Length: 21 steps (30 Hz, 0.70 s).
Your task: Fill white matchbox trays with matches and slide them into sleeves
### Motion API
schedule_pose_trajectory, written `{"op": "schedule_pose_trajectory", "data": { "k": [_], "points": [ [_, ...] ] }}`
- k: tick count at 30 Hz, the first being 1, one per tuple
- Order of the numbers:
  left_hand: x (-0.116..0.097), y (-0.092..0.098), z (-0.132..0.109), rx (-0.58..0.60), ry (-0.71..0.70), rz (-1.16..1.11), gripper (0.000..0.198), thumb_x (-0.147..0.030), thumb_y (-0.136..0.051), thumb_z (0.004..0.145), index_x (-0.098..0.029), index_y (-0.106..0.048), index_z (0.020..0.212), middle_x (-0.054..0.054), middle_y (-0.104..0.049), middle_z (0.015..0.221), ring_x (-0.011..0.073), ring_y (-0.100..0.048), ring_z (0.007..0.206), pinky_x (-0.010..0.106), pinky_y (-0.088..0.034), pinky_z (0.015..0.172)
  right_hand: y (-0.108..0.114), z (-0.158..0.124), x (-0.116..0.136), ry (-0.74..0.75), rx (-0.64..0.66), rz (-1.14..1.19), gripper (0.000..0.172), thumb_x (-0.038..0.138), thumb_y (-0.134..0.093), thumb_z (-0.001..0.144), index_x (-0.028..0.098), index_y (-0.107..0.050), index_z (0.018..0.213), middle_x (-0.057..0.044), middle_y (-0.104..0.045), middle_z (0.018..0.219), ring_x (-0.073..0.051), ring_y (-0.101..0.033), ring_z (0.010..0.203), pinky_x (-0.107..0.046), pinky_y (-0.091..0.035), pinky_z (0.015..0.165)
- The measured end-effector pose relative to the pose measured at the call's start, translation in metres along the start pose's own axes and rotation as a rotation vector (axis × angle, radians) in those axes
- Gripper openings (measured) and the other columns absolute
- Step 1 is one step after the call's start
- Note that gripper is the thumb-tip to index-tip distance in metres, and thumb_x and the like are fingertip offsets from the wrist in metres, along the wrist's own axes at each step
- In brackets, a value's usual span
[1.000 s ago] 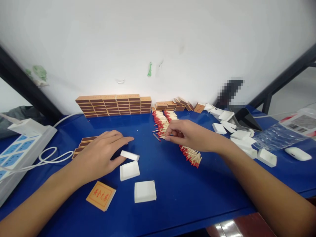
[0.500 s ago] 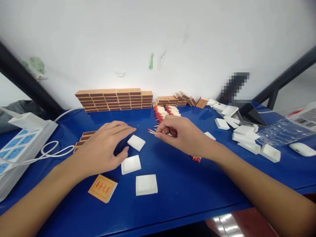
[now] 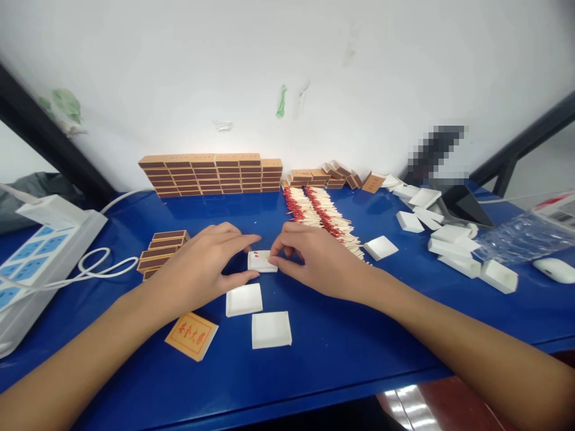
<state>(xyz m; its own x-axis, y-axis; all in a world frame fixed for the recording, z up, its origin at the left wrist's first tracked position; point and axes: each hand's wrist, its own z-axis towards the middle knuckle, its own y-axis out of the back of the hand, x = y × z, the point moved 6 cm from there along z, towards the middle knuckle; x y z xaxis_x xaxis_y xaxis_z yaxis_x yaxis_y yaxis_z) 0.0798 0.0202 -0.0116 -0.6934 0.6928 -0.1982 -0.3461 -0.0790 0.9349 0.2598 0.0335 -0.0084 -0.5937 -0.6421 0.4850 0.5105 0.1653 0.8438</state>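
A small white matchbox tray [image 3: 261, 264] lies between my hands with red match heads showing inside it. My left hand [image 3: 204, 258] curves round its left end, thumb at the near side and fingers at the far side. Pinched at the tray's right end, my right hand [image 3: 309, 254] holds matches [image 3: 265, 255], their red heads pointing left over the tray; their number is hard to make out. Two more white trays, one [image 3: 244, 300] and another [image 3: 272, 330], lie nearer me. An orange matchbox sleeve [image 3: 192, 336] with red characters rests below my left hand.
Rows of matches [image 3: 330, 209] lie behind my right hand. Stacked matchboxes [image 3: 211, 175] line the wall, with more boxes [image 3: 164, 248] at left. White trays [image 3: 449, 239] are heaped at right near a mouse [image 3: 553, 270]. A power strip [image 3: 45, 257] with white cable occupies the left.
My right hand has brought the matches left and down to the tray. The tray has turned straighter and shifted slightly right, and my left hand has closed in round it.
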Motion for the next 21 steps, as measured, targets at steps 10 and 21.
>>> {"op": "schedule_pose_trajectory", "data": {
  "k": [10, 21],
  "points": [
    [-0.012, 0.009, -0.002, -0.153, -0.142, 0.091, 0.061, -0.042, -0.073, 0.099, -0.017, -0.055, 0.151, 0.011, -0.075, 0.112, 0.0272, -0.067, 0.108, 0.043, -0.055, 0.095, 0.001, -0.005, 0.006, 0.03, 0.028, -0.047, 0.008, 0.016, -0.066, 0.098, 0.017, -0.074, 0.097, -0.004, -0.064, 0.096, -0.016, -0.061, 0.083, -0.03, -0.044, 0.075],
    [-0.017, 0.012, -0.005, -0.178, -0.162, 0.141, 0.055, -0.042, -0.072, 0.1, -0.021, -0.056, 0.148, 0.011, -0.076, 0.114, 0.0275, -0.068, 0.11, 0.045, -0.056, 0.099, 0.003, -0.01, 0.009, 0.08, 0.034, -0.124, 0.009, 0.016, -0.065, 0.098, 0.018, -0.075, 0.099, -0.005, -0.066, 0.1, -0.017, -0.062, 0.081, -0.031, -0.045, 0.073]
  ]
}}
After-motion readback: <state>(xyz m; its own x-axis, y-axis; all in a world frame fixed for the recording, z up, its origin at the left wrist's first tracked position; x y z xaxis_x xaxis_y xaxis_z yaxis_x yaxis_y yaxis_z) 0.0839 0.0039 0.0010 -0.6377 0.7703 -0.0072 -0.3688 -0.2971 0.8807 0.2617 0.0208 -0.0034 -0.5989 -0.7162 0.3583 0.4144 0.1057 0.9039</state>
